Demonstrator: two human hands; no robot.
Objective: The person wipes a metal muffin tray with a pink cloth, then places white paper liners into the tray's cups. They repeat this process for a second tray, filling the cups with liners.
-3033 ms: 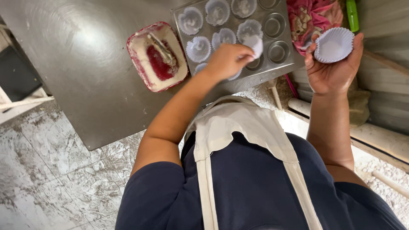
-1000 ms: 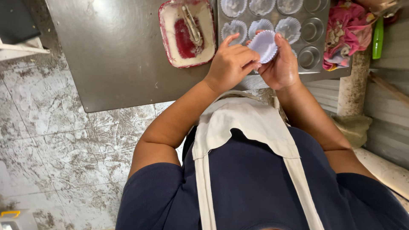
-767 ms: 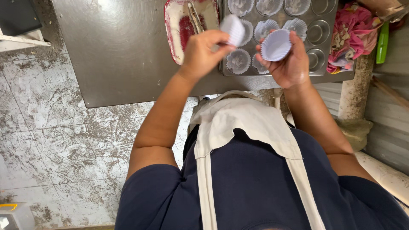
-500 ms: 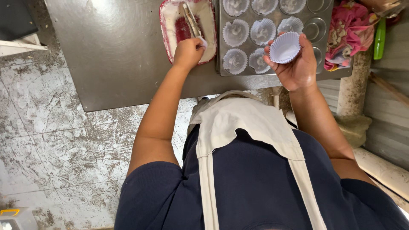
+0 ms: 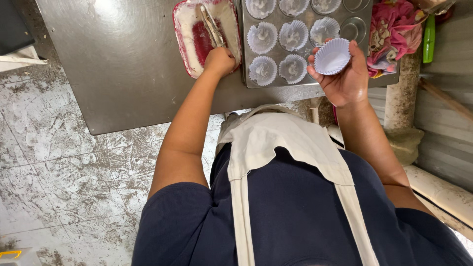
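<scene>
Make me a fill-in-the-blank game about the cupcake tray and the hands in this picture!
1. The right hand holds up a white paper ____.
2. The left hand rests on the rim of the dish smeared with ____ batter.
3. The muffin tray sits on a grey metal ____.
4. Beside the tray, on the right hand's side, lies a crumpled ____ cloth.

Missing words: cupcake liner; red; table; pink
</scene>
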